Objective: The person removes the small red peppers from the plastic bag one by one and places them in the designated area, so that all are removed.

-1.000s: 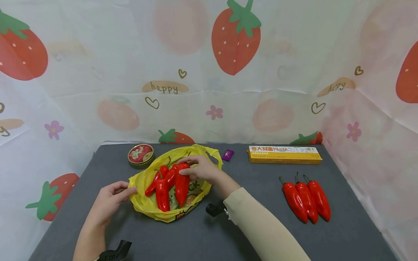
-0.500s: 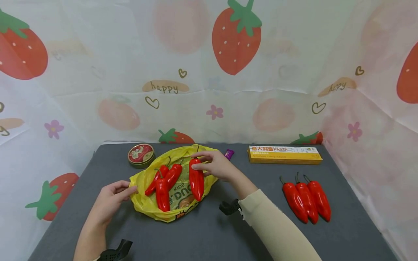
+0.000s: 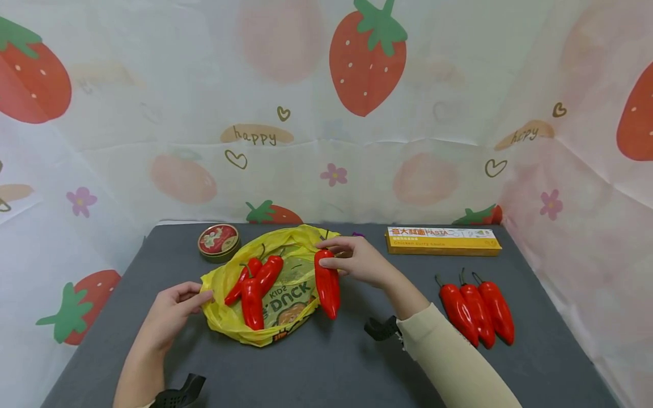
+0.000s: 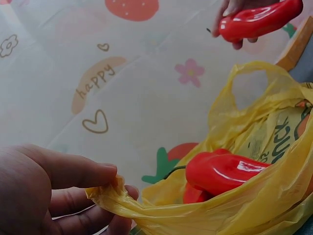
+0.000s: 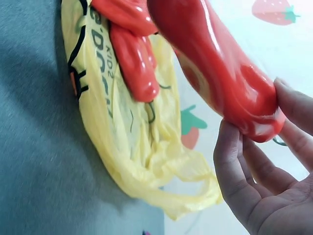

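My right hand [image 3: 359, 262] pinches a red chili pepper [image 3: 327, 283] near its stem end, over the right rim of a yellow plastic bag [image 3: 224, 320]. In the right wrist view that pepper [image 5: 225, 63] crosses the upper middle, thumb and fingers on either side of its thick end. The left rim of the bag is pinched between thumb and fingers of my left hand [image 3: 176, 309]; the left wrist view shows the gathered plastic [image 4: 115, 196] there. Inside the open bag lie three more red peppers [image 3: 252, 303], heaped on its left side.
Three red peppers [image 3: 476, 314] lie side by side at the right of the dark table [image 3: 306, 374]. A yellow pasta box [image 3: 444, 242] stands along the back edge, and a round red-lidded tin [image 3: 219, 242] is behind the bag. A purple wrapper [image 3: 359, 234] is mostly hidden behind my right hand.
My right hand has lifted one pepper off the heap in the bag and carried it rightward to the bag's right rim. My left hand has stayed at the left rim.
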`<action>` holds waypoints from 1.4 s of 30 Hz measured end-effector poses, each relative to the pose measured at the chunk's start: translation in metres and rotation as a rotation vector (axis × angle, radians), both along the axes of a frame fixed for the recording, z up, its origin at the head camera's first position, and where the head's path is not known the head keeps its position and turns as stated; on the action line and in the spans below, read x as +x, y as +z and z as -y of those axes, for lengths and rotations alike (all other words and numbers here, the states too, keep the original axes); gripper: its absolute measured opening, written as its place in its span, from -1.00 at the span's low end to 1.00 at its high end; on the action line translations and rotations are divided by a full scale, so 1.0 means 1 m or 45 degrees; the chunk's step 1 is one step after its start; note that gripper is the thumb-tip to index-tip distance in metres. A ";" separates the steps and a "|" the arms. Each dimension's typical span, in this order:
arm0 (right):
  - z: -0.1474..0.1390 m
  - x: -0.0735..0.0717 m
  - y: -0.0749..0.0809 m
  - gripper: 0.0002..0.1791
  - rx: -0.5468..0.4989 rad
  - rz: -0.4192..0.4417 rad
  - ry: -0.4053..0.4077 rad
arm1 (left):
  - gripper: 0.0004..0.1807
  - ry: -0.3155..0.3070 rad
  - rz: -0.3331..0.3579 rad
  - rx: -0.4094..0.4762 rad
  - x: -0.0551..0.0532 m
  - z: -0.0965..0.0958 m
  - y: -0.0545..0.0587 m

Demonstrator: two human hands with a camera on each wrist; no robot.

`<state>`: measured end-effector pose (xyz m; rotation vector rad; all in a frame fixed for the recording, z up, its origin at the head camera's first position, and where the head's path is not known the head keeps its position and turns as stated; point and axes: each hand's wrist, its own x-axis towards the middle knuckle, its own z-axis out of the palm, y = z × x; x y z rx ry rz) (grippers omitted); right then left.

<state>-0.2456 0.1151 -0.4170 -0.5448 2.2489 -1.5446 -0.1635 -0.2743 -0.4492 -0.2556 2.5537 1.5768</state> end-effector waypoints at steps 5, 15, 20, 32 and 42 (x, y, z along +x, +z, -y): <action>-0.014 0.004 -0.001 -0.55 0.020 0.003 -0.014 | -0.51 0.001 0.009 -0.019 0.000 0.001 0.001; -0.050 0.013 0.002 -0.50 0.054 -0.010 -0.059 | -0.50 0.012 0.003 0.000 -0.001 0.005 0.000; -0.070 0.017 0.001 -0.56 0.074 -0.009 -0.101 | -0.49 0.000 -0.009 0.009 -0.002 0.005 0.001; -0.119 0.024 -0.015 -0.52 0.137 -0.014 -0.196 | -0.52 -0.009 -0.014 0.028 -0.002 0.004 0.000; -0.159 0.039 -0.030 -0.47 0.173 -0.029 -0.384 | -0.53 -0.007 -0.015 0.043 0.000 0.003 -0.002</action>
